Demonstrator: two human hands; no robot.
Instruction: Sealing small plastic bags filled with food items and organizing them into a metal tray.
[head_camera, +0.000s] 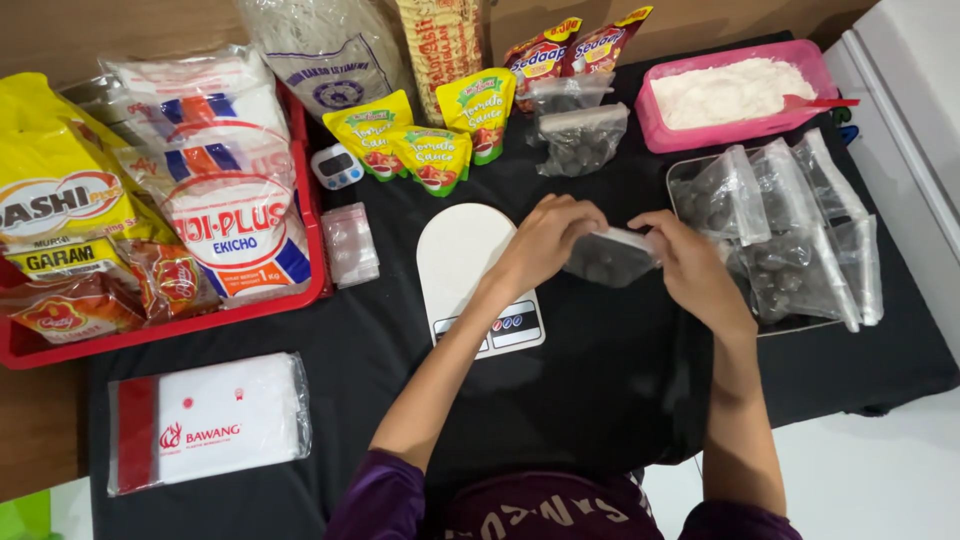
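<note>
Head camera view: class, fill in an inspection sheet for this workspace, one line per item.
Surface: table under a black cloth.
Job's things: small clear bag of dark balls, held above the cloth beside a white kitchen scale.
Clutter: filled bags on a metal tray; pink tub of white powder; yellow sauce pouches; red tray of packets; stack of empty bags.
Grippers: left hand and right hand both grip the bag.
Cables: nothing seen.
Surroundings: white floor.
</note>
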